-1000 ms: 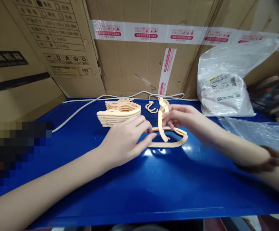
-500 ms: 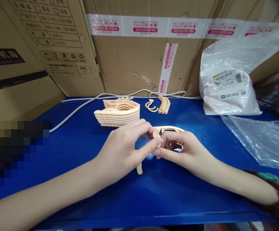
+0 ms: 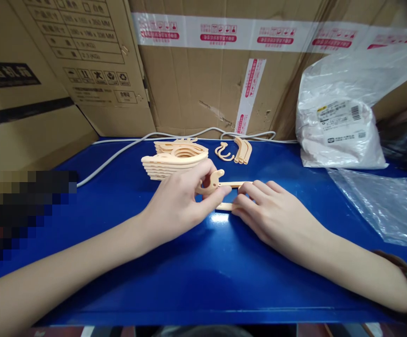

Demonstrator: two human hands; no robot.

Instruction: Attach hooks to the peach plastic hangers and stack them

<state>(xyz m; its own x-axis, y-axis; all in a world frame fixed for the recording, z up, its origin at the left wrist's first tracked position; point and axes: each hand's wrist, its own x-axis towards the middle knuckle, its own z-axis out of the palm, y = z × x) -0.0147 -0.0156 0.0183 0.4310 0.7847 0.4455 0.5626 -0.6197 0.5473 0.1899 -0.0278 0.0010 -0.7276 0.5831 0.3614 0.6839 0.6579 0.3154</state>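
The far box stands behind the blue table; its white tape repeats red-backed Chinese lettering too small to read. The left box shows a printed table with 1.9 (KG) and 2.3 (KG), handling symbols, and a black panel whose large characters seem to be 电脑机箱. The pale bag at far right carries a barcoded label, its small print unclear. The right hand lies with fingers bent over the bars; whether it grips them or only rests there, one cannot tell. The left hand pinches the piece between thumb and fingers, just right of the stack and near the middle of the table. The bars look light, stiff and smooth, best held along their straight runs. The piece, presumably plastic too, should weigh little and may slip; its broad middle offers the surest hold, while its narrow end could snap if forced.
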